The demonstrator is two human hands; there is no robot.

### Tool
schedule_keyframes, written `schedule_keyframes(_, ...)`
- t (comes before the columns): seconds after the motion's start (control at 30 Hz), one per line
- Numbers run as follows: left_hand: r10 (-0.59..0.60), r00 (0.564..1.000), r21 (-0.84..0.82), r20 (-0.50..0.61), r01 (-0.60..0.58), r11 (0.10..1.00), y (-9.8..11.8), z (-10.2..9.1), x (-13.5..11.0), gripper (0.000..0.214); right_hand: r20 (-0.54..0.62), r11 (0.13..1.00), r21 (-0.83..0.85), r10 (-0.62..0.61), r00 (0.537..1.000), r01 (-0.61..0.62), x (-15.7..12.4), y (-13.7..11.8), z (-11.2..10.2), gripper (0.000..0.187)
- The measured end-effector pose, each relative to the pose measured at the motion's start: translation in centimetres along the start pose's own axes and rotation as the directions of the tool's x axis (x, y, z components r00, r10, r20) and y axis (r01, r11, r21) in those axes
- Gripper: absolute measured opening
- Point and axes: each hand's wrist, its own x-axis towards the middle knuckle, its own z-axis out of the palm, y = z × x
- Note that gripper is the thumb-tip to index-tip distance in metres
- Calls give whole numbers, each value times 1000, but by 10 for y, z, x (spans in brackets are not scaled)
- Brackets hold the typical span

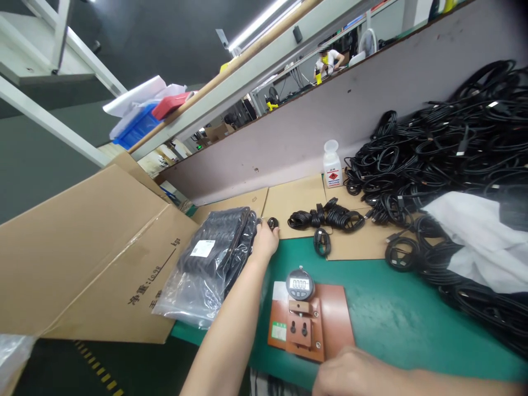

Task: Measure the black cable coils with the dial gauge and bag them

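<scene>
Green work surface [383,308] is spread beneath both hands, covered beyond the left fingertips by flat brown cardboard sheets [295,203] and backed by a pale low partition [247,148]. Past the partition, a seated person in a white top [329,61] is seen.

The left hand [266,239] is stretched forward, its fingers narrowly bent beside a small coil of black cable [273,223], which is seen right at the fingertips; whether it is gripped or only touched cannot be told. Just left of these fingers, a clear plastic bag packed with black coiled cables [218,242], marked by a white label [203,248], is laid. Farther left, an open brown cardboard carton [103,247] is placed.

To the right of the left fingers, a row of bundled black coils [340,217] is set on the cardboard, with a single black coil [322,242] placed nearer. Farther right, a large heap of black cables [429,148] is partly covered by white sheeting [474,236].

The right hand [346,374] is blurred at the lower edge, its fingers curled; whether anything is held cannot be told. Just beyond its knuckles, a reddish-brown fixture plate [338,313] is topped by a round grey digital gauge [300,284].
</scene>
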Motion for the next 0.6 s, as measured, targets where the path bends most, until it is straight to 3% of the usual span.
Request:
schedule_keyframes(0.1,69,997,-1,26,-69,998,14,-18,-9,46,27,1000,-18,5,1000,-5,2,1,-1,12)
schedule_keyframes(0.17,175,978,-28,109,-173,984,30,-29,-20,36,27,1000,-20,0,1000,1,2,0,-3,12)
schedule_keyframes(0.3,411,828,-137,382,-389,911,66,-36,-45,33,22,1000,-29,7,1000,-6,1,-2,-5,12)
schedule_keyframes(0.37,437,786,-122,437,-430,895,80,-31,-54,29,30,998,-53,18,999,-16,2,-2,-4,9)
schedule_keyframes(0.47,428,775,-84,466,-442,893,91,-28,-56,14,43,998,-66,26,999,-23,3,-1,-5,7)
schedule_keyframes(0.6,470,718,-182,513,-444,877,85,-57,-45,26,22,1000,-8,-3,1000,3,1,-4,-8,13)
